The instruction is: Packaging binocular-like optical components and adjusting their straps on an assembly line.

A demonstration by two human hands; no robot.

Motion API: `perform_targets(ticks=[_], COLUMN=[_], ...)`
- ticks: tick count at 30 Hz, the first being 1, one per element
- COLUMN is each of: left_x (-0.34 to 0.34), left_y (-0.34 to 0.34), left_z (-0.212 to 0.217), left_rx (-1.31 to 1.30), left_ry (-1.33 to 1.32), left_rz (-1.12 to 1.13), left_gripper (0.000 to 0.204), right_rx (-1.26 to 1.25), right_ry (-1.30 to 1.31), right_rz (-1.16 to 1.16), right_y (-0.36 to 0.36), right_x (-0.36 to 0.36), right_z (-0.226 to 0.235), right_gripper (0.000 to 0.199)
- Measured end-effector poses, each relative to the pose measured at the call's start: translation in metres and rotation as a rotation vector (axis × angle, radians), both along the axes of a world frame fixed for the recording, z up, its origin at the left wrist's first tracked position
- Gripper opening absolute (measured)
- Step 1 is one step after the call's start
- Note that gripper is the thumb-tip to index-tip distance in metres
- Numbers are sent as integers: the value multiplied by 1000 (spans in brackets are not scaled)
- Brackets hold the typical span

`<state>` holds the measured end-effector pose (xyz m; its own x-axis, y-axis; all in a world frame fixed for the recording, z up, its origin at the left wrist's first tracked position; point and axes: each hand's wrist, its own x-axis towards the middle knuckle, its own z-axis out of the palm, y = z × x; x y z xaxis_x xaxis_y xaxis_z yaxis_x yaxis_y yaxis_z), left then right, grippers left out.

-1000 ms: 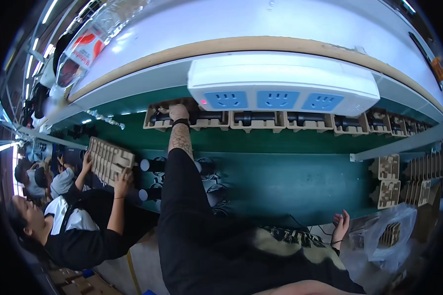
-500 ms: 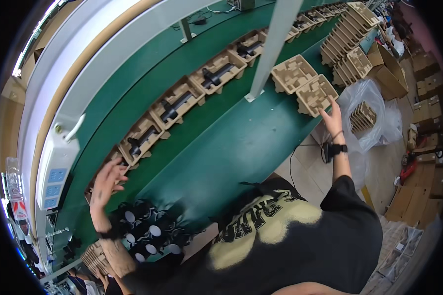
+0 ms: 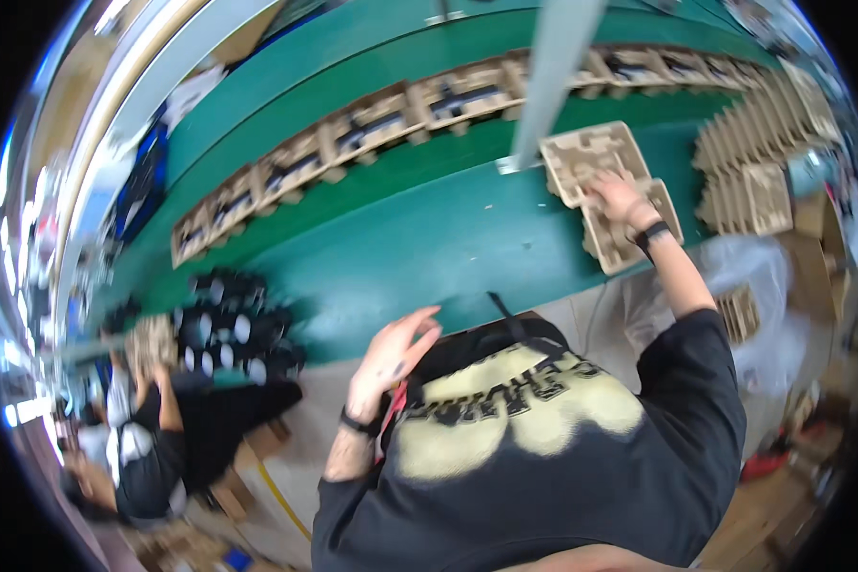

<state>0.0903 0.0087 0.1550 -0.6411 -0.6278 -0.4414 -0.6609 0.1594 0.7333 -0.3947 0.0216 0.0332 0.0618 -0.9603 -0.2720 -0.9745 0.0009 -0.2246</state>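
Here, at the far left, another person (image 3: 143, 448) sits near a cluster of black cylinders (image 3: 234, 329) on the green table (image 3: 400, 248). The left hand (image 3: 391, 357) hangs over the table's near edge, fingers loosely spread, holding nothing. Farther right, the right hand (image 3: 620, 198) rests with fingers on the cardboard trays (image 3: 596, 162) beside a grey post (image 3: 553, 76); whether it grips them is unclear
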Motion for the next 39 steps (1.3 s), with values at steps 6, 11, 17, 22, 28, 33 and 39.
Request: perform_targets(ticks=[6, 11, 17, 22, 28, 33, 39], left_x=[-26, -24, 2, 79, 140, 174, 213], left_y=[25, 35, -14, -44, -47, -74, -109], left_z=[-67, -80, -165, -181, -172, -172, -198], left_rx=[-15, -11, -265, -191, -253, -323, -473], left_ry=[179, 232, 130, 152, 262, 306, 287], left_rz=[155, 495, 918, 1267, 1487, 1524, 1439], left_gripper=[40, 45, 49, 30, 25, 30, 31], right_rx=[-18, -180, -299, -478, -326, -304, -440], right_ry=[143, -102, -549, -329, -344, -607, -269], right_rz=[29, 326, 652, 264, -129, -285, -133], right_y=[28, 19, -49, -42, -34, -59, -128], right_x=[42, 129, 298, 345, 255, 177, 208], right_z=[-8, -15, -4, 19, -31, -75, -30], right_gripper=[51, 39, 44, 72, 61, 30, 33])
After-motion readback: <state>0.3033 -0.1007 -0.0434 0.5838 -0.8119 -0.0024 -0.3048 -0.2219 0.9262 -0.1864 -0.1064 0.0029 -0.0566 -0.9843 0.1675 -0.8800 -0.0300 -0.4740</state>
